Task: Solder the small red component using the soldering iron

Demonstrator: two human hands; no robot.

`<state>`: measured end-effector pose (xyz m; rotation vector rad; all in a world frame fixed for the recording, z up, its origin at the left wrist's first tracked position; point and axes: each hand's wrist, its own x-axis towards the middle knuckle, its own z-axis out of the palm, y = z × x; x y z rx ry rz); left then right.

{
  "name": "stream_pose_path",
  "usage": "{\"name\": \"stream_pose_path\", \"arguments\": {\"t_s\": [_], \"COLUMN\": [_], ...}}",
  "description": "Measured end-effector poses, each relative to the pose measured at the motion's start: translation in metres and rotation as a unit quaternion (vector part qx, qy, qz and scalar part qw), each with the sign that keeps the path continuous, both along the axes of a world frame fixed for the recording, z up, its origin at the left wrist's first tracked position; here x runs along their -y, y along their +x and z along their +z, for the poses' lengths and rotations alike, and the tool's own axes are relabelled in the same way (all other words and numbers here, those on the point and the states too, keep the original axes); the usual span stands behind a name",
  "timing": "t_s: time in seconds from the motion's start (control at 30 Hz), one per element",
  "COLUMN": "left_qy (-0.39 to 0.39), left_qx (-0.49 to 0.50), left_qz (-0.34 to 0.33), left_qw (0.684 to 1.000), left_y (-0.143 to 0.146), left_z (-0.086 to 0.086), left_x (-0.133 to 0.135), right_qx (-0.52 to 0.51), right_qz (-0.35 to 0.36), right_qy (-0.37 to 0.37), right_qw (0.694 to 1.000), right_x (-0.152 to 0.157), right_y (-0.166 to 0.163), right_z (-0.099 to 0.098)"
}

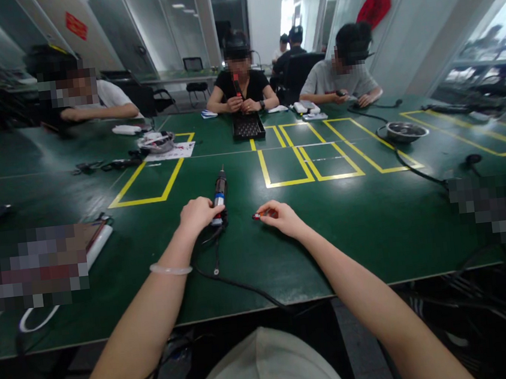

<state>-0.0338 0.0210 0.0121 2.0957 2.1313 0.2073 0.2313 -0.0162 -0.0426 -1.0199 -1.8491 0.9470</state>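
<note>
My left hand (pixel 199 213) is closed around the rear end of a black and blue electric screwdriver (pixel 220 194) that lies on the green table (pixel 351 227), tip pointing away from me. Its black cable (pixel 240 284) runs from the tool back over the table's near edge. My right hand (pixel 280 217) rests on the table a little to the right, fingers pinched on a small red and metal part (pixel 257 215). A clear bangle (pixel 171 270) sits on my left wrist.
Yellow tape rectangles (pixel 308 162) mark the table beyond my hands. Across it sit three people; the middle one holds a tool over a black tray (pixel 248 126). A round metal dish (pixel 406 131) with a cable lies right, cluttered parts (pixel 156 142) left.
</note>
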Motion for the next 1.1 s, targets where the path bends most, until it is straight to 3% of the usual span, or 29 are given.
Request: {"name": "stream_pose_path", "arguments": {"t_s": [0.17, 0.3, 0.57, 0.8, 1.1], "left_qy": [0.004, 0.017, 0.037, 0.028, 0.016], "left_qx": [0.022, 0.051, 0.125, 0.093, 0.074], "left_qz": [-0.07, -0.087, -0.079, -0.067, -0.111], "left_qw": [0.997, 0.995, 0.988, 0.993, 0.991], "left_y": [0.057, 0.078, 0.076, 0.079, 0.079], "left_z": [-0.001, -0.004, -0.015, -0.014, -0.019], "left_x": [0.005, 0.011, 0.016, 0.021, 0.023], "right_qx": [0.064, 0.087, 0.101, 0.083, 0.055], "right_qz": [-0.03, -0.049, -0.028, -0.032, -0.011], "right_qy": [0.053, 0.066, 0.059, 0.036, 0.0], "right_qw": [0.996, 0.993, 0.993, 0.995, 0.998], "right_x": [0.003, 0.004, 0.007, 0.005, 0.009], "right_y": [0.0, 0.001, -0.003, -0.008, -0.009], "right_z": [0.003, 0.006, 0.006, -0.001, 0.005]}}
